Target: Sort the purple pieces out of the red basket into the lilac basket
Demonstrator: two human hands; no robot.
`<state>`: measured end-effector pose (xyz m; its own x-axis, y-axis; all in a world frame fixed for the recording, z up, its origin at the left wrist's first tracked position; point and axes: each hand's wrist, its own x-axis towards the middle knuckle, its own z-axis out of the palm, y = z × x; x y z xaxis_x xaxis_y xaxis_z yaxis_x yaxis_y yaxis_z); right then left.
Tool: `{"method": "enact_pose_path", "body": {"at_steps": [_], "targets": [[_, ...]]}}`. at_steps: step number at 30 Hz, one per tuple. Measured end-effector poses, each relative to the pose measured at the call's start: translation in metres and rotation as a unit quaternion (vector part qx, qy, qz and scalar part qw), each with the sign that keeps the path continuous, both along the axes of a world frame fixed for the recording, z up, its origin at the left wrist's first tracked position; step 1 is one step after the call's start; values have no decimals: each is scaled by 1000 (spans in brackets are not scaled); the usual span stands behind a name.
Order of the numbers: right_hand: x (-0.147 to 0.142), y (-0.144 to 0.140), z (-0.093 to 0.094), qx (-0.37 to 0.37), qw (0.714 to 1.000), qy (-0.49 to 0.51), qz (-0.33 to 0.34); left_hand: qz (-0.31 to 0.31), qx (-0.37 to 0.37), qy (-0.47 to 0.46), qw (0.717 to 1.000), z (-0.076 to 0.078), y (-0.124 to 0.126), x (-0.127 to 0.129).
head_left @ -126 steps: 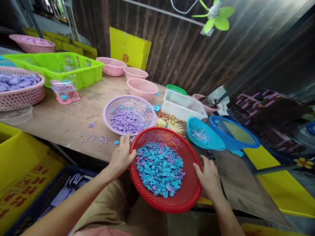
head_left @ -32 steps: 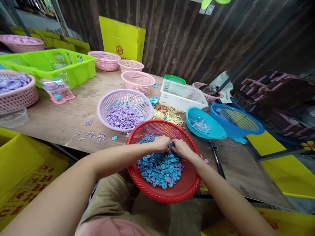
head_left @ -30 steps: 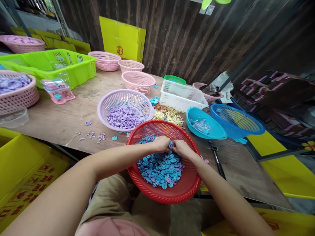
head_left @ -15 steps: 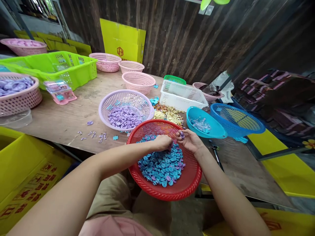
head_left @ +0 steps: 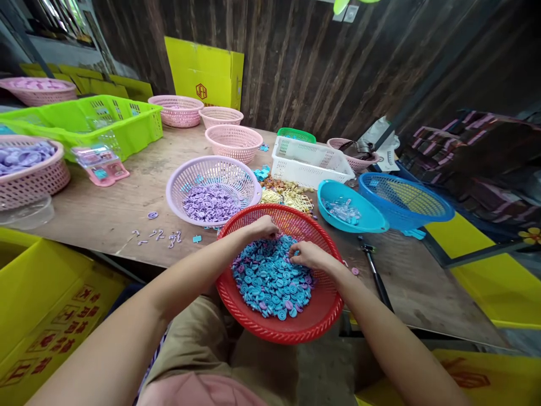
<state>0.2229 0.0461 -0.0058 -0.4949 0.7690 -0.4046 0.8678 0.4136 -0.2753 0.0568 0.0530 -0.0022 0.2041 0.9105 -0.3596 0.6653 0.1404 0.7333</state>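
A round red plastic mesh basket, propped between the person's lap and the edge of the wooden table, is filled with small blue and purple plastic discs. The left hand is curled over the far side of the pile. The right hand is pressed into the discs with fingers bent; whether anything is pinched in either cannot be told. A lilac mesh basket of purple discs is set just behind.
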Motion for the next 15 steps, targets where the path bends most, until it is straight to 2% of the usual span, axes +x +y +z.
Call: {"method": "enact_pose_path", "body": {"at_steps": [1, 3, 9, 12, 15], "targets": [[0, -2, 0, 18, 999, -33, 5, -34, 37, 72, 996, 0, -2, 1], [-1, -6, 1, 45, 996, -72, 16, -69, 71, 156, 983, 0, -5, 3], [-7, -11, 1, 69, 989, -113, 69, -204, 97, 272, 935, -4, -6, 6], [-8, -6, -2, 53, 992, -93, 69, -214, 124, 291, 924, -10, -6, 7], [-5, -1, -1, 18, 999, -39, 25, -209, 132, 284, 926, -13, -5, 7]]}}
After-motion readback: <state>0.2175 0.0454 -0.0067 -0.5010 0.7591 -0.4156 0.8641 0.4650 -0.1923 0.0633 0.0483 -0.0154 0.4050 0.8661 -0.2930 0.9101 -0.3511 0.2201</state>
